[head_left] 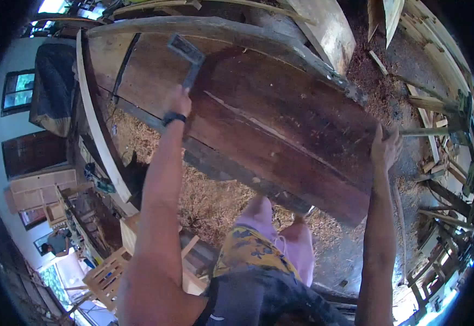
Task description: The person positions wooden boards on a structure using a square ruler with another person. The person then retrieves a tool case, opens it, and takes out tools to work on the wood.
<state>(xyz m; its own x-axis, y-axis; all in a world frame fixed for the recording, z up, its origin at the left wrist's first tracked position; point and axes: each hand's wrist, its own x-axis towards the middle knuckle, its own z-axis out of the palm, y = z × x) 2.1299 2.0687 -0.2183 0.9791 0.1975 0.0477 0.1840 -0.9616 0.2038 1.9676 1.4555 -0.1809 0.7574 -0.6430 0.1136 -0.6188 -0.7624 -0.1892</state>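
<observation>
My left hand [178,103], with a dark band at the wrist, is closed around the handle of an L-shaped tool [186,50]. The tool has a flat, dark-rimmed grey head; its exact kind is unclear. It is over the far left part of a wide reddish-brown wooden board [297,125]. At the board's right end my right hand [385,148] grips the edge, some fingers partly hidden. A pale lengthwise streak crosses the board, and wood dust lies on its darker part.
Wood shavings [210,201] cover the floor around my legs. A long curved timber [226,31] runs along the board's far side. Offcuts [438,163] are piled at right. A slatted wooden piece [108,277] stands at lower left, and another person [58,243] is farther back.
</observation>
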